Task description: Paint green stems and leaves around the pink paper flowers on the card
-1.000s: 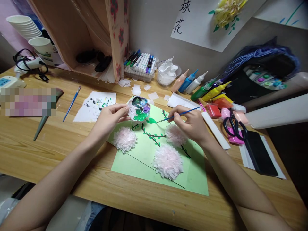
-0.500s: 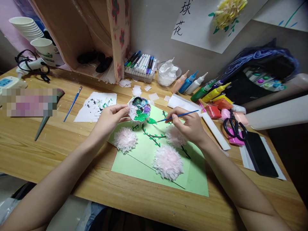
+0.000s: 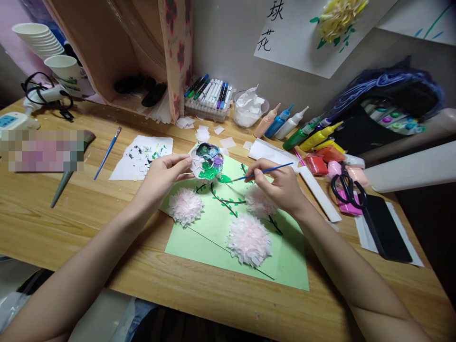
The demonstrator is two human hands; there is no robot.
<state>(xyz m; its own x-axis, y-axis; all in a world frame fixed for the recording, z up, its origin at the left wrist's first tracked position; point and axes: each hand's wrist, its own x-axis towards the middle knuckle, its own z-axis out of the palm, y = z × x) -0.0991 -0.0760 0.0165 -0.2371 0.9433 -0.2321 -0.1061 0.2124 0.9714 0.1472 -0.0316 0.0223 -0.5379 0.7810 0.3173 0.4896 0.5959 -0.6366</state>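
Between thumb and fingers, my left hand (image 3: 169,173) grips the edge of a round paint palette (image 3: 194,167), its wells smeared with green, black, purple and white. My right hand (image 3: 272,183) is closed around a thin blue paintbrush (image 3: 272,169). The brush tip points left and meets the edge of a painted green leaf (image 3: 224,179) on the light green paper (image 3: 206,242). Pink tissue-paper flowers (image 3: 249,240) sit on that sheet, with black stems and small green leaves (image 3: 228,203) painted between them. My right hand partly covers one flower.
Paint bottles (image 3: 295,138), a tray of markers (image 3: 209,97) and a bowl of tissue (image 3: 250,110) line the back. On the right lie black scissors (image 3: 348,190) and a black phone-like slab (image 3: 384,228). Leftward are a paint-stained paper (image 3: 140,159) and another brush (image 3: 108,153).
Almost nothing differs. Both hands keep their hold on the palette and the paintbrush, and the brush tip stays by the same green leaf.
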